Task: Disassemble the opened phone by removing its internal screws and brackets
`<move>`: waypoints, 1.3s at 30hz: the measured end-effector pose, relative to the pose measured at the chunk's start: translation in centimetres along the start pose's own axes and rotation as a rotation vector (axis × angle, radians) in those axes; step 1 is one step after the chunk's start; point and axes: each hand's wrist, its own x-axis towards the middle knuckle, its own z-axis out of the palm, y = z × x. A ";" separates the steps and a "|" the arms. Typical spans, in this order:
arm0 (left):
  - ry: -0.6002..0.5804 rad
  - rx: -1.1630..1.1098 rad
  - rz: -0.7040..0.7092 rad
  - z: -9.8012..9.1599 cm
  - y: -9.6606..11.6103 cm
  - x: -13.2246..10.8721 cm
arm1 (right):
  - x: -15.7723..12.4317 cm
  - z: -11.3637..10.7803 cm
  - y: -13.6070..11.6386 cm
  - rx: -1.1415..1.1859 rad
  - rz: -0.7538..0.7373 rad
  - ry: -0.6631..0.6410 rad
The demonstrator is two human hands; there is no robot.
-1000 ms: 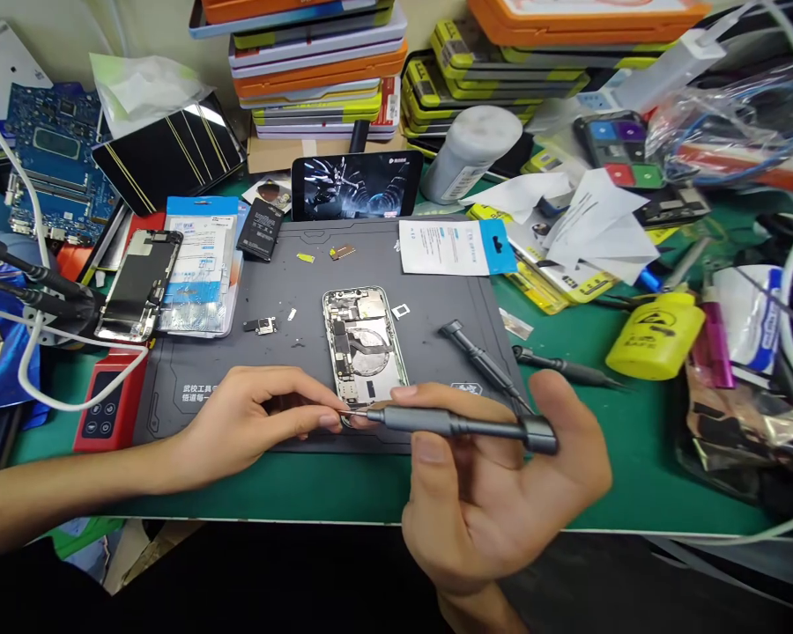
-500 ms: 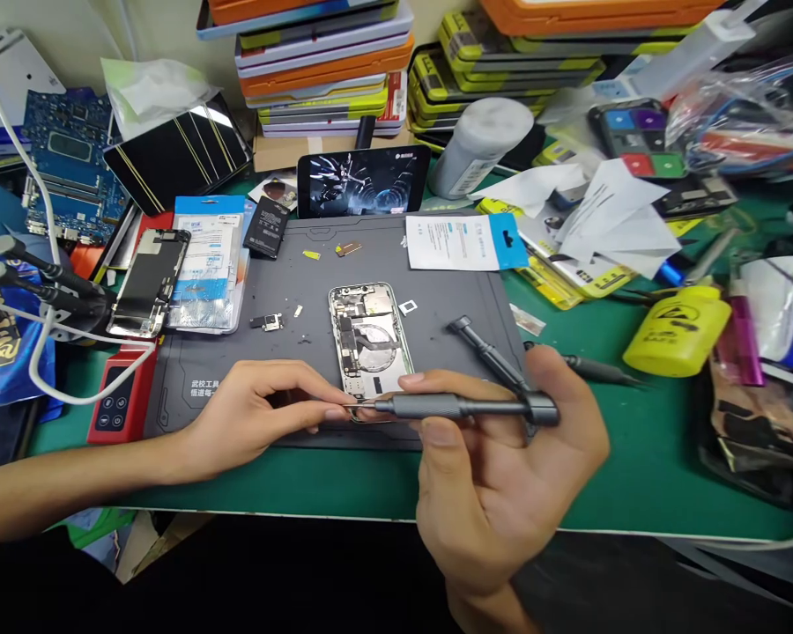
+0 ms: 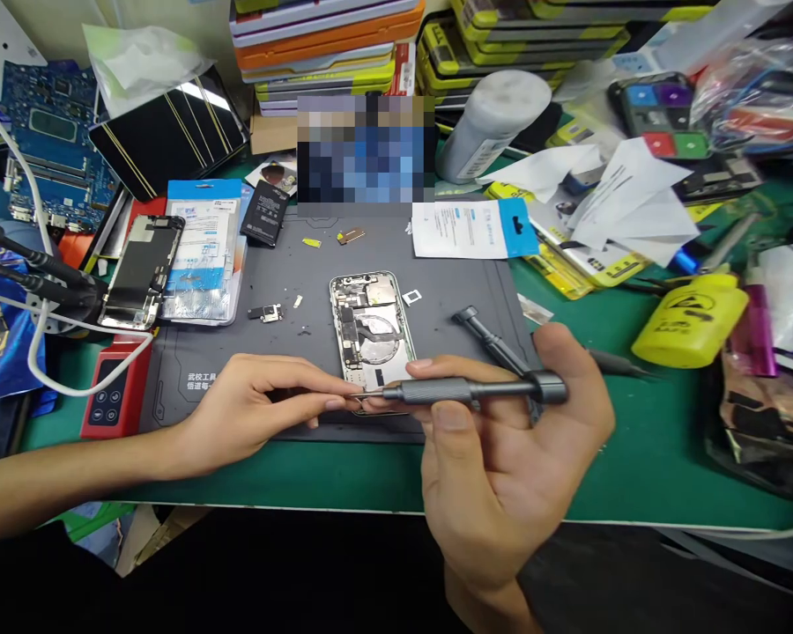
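Observation:
A dark grey precision screwdriver lies level in my right hand, gripped between thumb and fingers. Its thin tip points left to my left hand, whose thumb and forefinger pinch together around the bit end; any small piece between them is too small to make out. Just beyond the fingertips is an opened phone housing, its inner parts and round coil showing and its near end partly covered by my hands. A second dark screwdriver slants behind my right fingers; whether they touch it is hidden.
On the grey mat lie a small phone part, a SIM tray and a battery. A phone screen rests at left, near a red device. A yellow bottle stands at right.
The camera view has shifted slightly, so the bench things appear a little higher. Both hands keep the same pinch and grip, with the screwdriver a touch higher and further right in view.

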 end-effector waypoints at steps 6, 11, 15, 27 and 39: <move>0.001 -0.010 -0.004 0.0 -0.1 0.0 | -0.1 -0.1 0.0 0.003 0.002 -0.003; -0.005 -0.038 -0.007 -0.1 -0.3 -0.1 | 0.0 -0.2 0.1 0.020 0.036 -0.035; -0.008 -0.065 0.009 -0.1 -0.3 -0.1 | 0.0 -0.3 0.0 0.038 0.047 -0.046; -0.007 -0.051 0.017 0.0 -0.3 0.1 | 0.3 0.1 -0.1 0.092 0.076 -0.038; -0.031 -0.029 -0.001 -0.1 -0.3 0.0 | 0.3 -0.2 -0.1 0.092 0.080 -0.036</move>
